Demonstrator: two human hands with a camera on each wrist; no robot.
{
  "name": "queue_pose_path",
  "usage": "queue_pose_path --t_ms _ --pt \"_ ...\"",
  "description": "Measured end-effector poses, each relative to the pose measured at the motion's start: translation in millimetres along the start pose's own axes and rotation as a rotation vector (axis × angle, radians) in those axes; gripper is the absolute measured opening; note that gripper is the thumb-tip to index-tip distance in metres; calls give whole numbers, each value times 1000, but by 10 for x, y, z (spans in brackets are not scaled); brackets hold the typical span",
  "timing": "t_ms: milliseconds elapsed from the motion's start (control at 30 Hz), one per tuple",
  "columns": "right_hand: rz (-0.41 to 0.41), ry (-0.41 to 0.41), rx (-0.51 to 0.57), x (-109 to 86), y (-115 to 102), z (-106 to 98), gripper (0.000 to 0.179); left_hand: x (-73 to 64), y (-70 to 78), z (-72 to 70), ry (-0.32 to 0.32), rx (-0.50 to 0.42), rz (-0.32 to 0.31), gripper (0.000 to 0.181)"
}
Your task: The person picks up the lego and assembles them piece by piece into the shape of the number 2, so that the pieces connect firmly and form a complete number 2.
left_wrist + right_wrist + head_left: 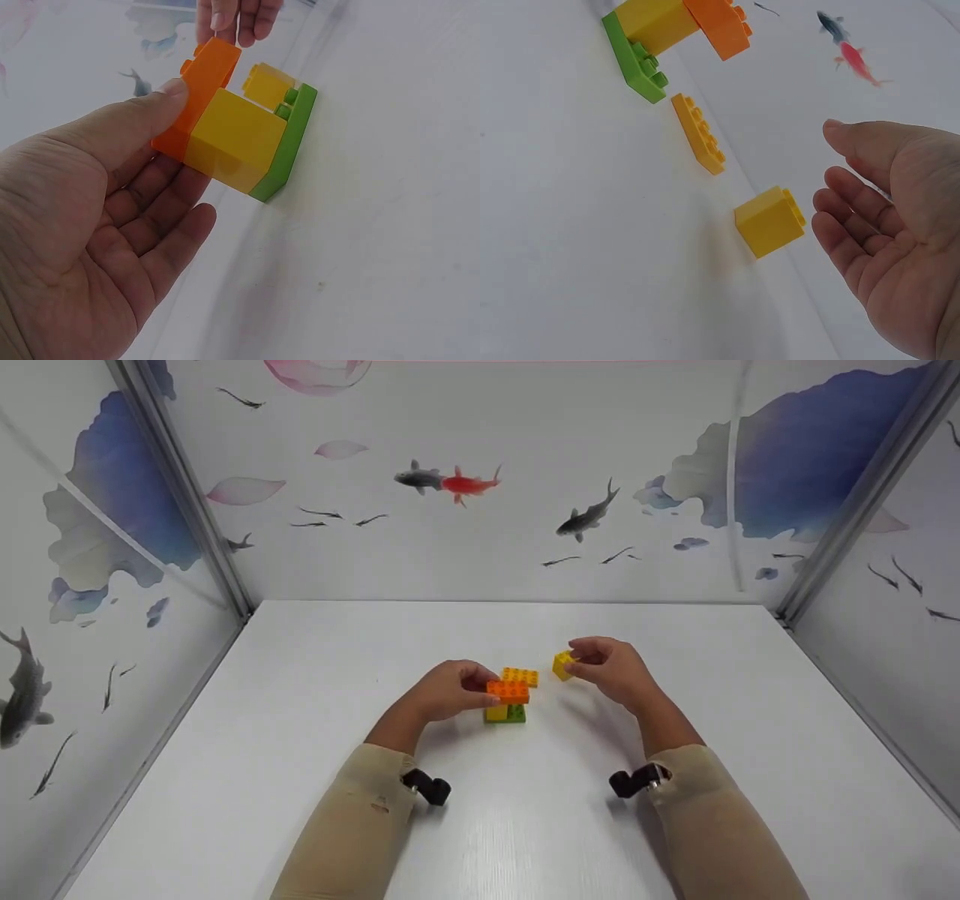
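My left hand (452, 691) pinches an orange toy building brick (508, 693), its thumb on one side and fingers behind. Beneath that brick is a yellow brick (236, 139), which stands on one end of a green base brick (294, 142); a few green studs show beside it. A flat yellow-orange brick (697, 135) lies on the table just beyond this stack. To the right stands a taller yellow brick (769, 225). My right hand (609, 666) hovers next to it, fingers loosely bent, with a gap between fingertips and brick in the right wrist view.
The white table (525, 825) ends at a back wall (480, 562) printed with fish and petals. Side panels with metal corner posts (187, 487) enclose it left and right. Each sleeve carries a black wrist mount (427, 787) near the cuff.
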State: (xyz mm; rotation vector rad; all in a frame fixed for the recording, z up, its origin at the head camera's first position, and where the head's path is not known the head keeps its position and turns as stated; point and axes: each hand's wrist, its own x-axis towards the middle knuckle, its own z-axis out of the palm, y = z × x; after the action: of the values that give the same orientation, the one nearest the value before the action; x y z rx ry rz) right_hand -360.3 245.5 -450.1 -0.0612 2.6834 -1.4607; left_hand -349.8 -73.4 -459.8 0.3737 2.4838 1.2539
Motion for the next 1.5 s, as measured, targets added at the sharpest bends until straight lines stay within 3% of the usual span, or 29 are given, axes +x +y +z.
queue_pose_path --t_ms 300,667,1100,1500 --pt "79 37 -14 44 -21 20 60 27 -17 -12 5 -20 37 28" --pt "148 35 -29 159 7 109 65 9 -8 -22 -4 -25 7 28" --pt "138 38 -67 187 172 220 64 16 -21 -8 0 -14 23 30" --pt "150 44 -54 194 195 185 58 5 -15 0 -2 -23 26 30"
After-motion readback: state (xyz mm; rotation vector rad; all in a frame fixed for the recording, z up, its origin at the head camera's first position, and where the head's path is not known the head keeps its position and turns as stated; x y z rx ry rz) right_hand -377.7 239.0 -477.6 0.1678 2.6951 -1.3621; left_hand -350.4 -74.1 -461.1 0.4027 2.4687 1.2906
